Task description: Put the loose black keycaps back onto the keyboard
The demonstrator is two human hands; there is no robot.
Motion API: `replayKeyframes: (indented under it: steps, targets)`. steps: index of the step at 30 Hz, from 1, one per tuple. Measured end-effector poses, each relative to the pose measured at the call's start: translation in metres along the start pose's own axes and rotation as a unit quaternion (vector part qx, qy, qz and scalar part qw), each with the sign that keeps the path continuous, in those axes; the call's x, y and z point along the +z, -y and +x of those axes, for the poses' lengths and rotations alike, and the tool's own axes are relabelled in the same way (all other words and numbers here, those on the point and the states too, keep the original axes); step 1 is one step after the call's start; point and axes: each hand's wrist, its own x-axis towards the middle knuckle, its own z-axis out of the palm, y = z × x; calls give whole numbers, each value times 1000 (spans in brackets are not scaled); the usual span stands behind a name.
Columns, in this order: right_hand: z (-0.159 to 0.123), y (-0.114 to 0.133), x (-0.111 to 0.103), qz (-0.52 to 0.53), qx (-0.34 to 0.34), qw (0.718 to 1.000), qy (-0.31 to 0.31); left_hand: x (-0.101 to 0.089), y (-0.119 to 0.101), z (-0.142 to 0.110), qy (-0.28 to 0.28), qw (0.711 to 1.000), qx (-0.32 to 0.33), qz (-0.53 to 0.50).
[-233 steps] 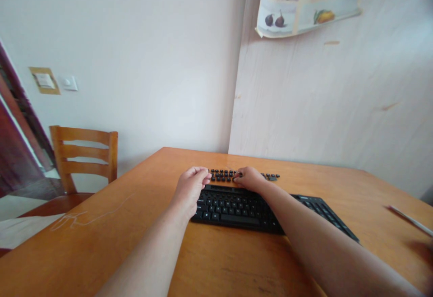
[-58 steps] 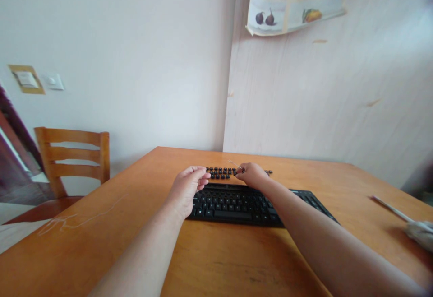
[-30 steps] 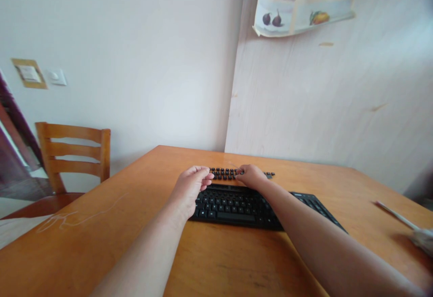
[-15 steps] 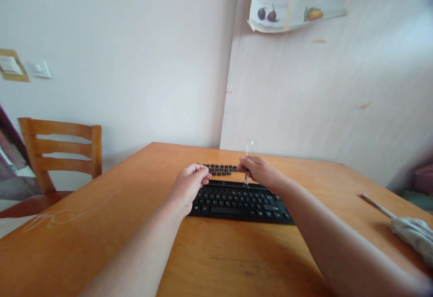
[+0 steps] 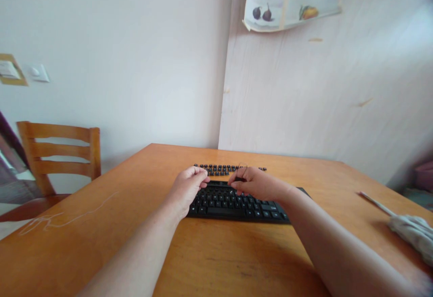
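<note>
A black keyboard lies on the wooden table, and part of its upper rows shows no keycaps. My right hand is over the upper middle of it, fingers pinched around a wire keycap puller. The puller's thin wire end points up and away, and the fingers cover most of the rest. At the keyboard's upper left, my left hand is closed in a pinch; whatever it holds, if anything, is too small to make out. Behind the keyboard, loose black keycaps stand in rows.
The wooden table reaches to the wall. A grey cloth and a thin stick lie at the right. White thread lies at the left, near a wooden chair. A fruit painting hangs above.
My right hand has moved a little left and lower over the keyboard. The keycap puller, upright before, is now tilted and mostly behind my fingers. My left hand has barely moved.
</note>
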Motion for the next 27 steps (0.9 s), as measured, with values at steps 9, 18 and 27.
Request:
replayKeyframes:
  steps: [9, 18, 27]
  targets:
    - [3, -1, 8, -5, -26, 1000, 8, 2, -2, -3, 6, 1000, 0, 13]
    - [12, -5, 28, -19, 74, 991, -106, 2, -1, -3, 20, 1000, 0, 2]
    - [16, -9, 34, 48, 137, 980, -139, 6, 0, -6, 51, 998, 3, 41]
